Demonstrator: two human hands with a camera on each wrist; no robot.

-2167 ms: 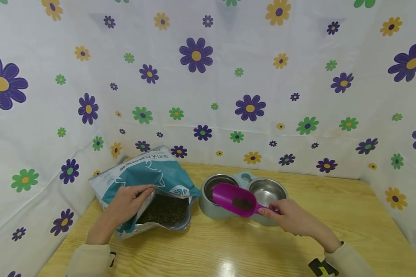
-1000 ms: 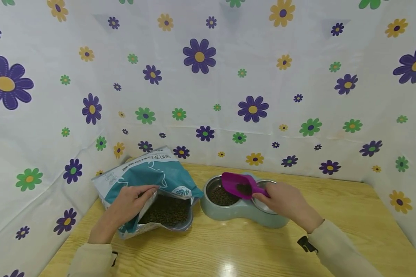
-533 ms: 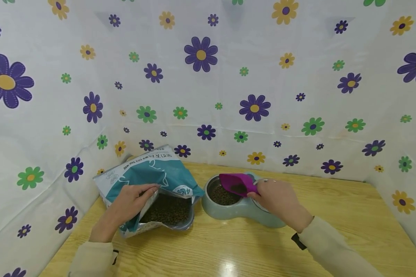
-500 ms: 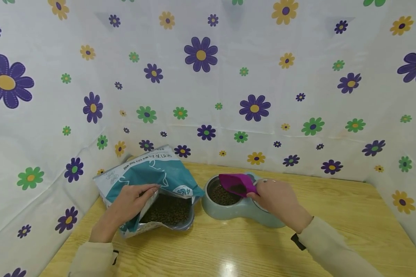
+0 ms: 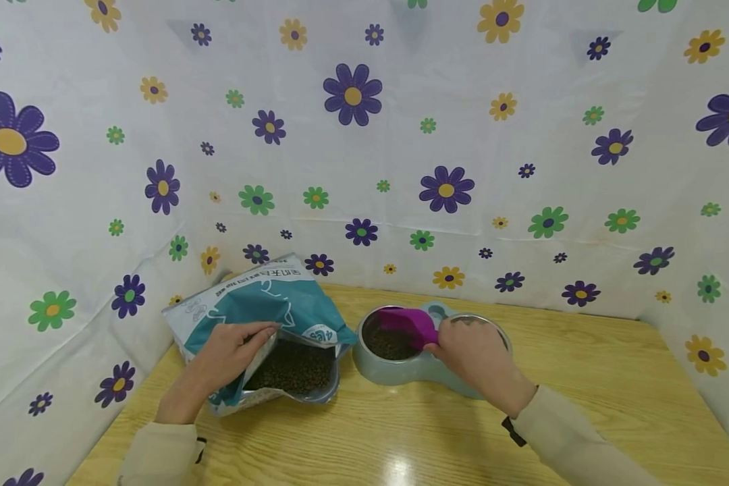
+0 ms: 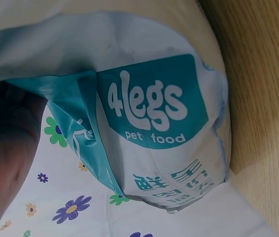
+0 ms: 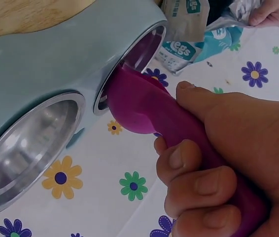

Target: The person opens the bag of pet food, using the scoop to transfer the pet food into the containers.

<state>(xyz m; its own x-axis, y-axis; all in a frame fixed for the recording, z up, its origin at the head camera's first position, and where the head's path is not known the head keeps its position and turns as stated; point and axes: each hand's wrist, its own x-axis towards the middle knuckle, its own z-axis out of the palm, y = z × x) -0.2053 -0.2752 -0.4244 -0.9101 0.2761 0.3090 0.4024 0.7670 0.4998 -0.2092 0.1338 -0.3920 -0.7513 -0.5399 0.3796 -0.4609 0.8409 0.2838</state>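
My right hand [image 5: 476, 354] grips the handle of a purple scoop [image 7: 139, 101]. In the head view the scoop's mouth tips into the left steel bowl [image 5: 366, 351] of a pale blue double pet feeder [image 5: 395, 373]. Brown kibble [image 5: 390, 343] lies in that bowl. The right bowl [image 7: 31, 148] shows bare metal in the right wrist view. With thumb and fingers, my left hand [image 5: 227, 358] pinches the opening edge of a teal and white pet food bag [image 5: 279, 297], and kibble shows in its mouth. In the left wrist view, the bag hides those fingertips.
Everything stands on a light wooden table [image 5: 364, 439]. A white flowered cloth [image 5: 340, 162] hangs behind and on both sides. The bag lies at the left, close beside the feeder.
My right hand has moved left and turned the scoop down over the left bowl. The kibble that showed in the scoop is out of sight. My left hand stays at the bag.
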